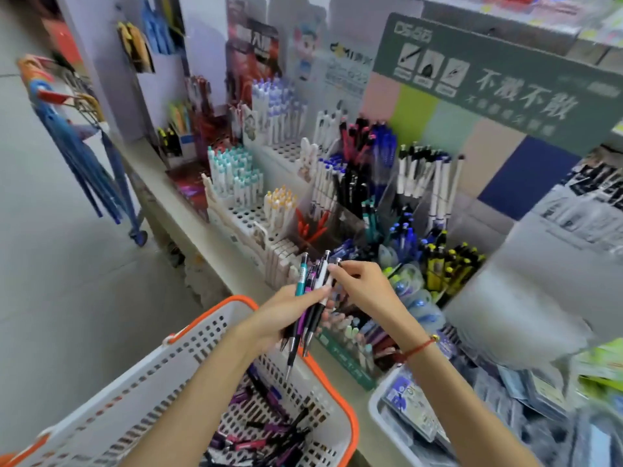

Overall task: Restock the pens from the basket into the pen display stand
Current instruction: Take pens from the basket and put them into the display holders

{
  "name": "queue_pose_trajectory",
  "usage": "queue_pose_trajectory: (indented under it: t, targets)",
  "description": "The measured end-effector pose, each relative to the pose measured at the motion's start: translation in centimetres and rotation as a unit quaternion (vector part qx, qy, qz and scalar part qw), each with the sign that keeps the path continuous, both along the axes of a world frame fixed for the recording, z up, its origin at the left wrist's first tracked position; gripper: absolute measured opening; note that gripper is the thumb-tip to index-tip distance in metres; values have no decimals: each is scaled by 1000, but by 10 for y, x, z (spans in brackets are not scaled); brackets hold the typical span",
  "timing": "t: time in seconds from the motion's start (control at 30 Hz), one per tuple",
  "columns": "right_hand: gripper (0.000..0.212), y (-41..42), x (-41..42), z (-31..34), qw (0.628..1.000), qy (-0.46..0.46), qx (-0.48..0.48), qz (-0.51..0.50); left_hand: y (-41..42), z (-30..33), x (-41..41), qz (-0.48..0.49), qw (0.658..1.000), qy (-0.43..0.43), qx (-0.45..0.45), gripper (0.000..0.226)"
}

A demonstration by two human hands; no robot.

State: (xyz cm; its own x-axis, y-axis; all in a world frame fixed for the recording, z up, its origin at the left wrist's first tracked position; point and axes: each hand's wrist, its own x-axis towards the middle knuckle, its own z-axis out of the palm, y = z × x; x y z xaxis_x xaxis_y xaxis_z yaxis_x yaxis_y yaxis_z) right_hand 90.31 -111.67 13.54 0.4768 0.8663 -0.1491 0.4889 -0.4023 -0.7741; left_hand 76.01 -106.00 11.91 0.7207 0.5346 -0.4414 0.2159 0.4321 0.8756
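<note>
Several pens (312, 298) gripped by left hand (286, 315) above basket (340, 382) rim.

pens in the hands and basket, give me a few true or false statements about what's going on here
1. The left hand grips a bunch of pens. True.
2. The right hand rests idle on the basket. False: it pinches the top of one pen in the bunch.
3. The basket is empty. False: pens still lie in its bottom.
4. The basket has an orange rim. True.
5. The teal pen stands in the display stand. False: it is in the left hand's bunch.
</note>
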Motion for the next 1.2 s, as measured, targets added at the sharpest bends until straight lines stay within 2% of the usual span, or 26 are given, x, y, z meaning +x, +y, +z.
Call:
queue_pose_trajectory:
  t: [0.07, 0.2, 0.37, 0.5, 0.6, 0.73, 0.87, 1.03, 1.1, 1.2]
  targets:
    - [46, -9, 16, 5, 999, -27, 29, -23, -6, 7, 17, -5, 1000, -16, 12, 25]
    - [28, -22, 41, 20, 987, 26, 129, -90, -13, 18, 47, 28, 999, -33, 9, 19]
    - [18, -39, 76, 47, 918, 93, 322, -213, -8, 33, 78, 91, 994, -63, -18, 27]
    - [17, -40, 102, 69, 858, 15, 433, -276, -7, 42, 98, 111, 989, -98, -13, 27]
    - [22, -26, 116, 79, 841, -53, 473, -259, -7, 51, 110, 125, 987, -97, -2, 22]
    - [22, -5, 129, 79, 843, -166, 466, -210, -4, 58, 117, 134, 987, -89, 4, 20]
    - [23, 16, 139, 74, 865, -291, 380, -153, 5, 61, 117, 136, 986, -98, -9, 17]
    - [31, 36, 144, 87, 885, -354, 282, -106, 15, 59, 120, 118, 988, -99, -15, 15]
    - [27, 42, 144, 96, 875, -388, 274, -99, 18, 59, 121, 100, 990, -98, -18, 15]
    - [18, 46, 147, 100, 832, -475, 257, -127, 21, 59, 121, 78, 992, -101, -21, 16]
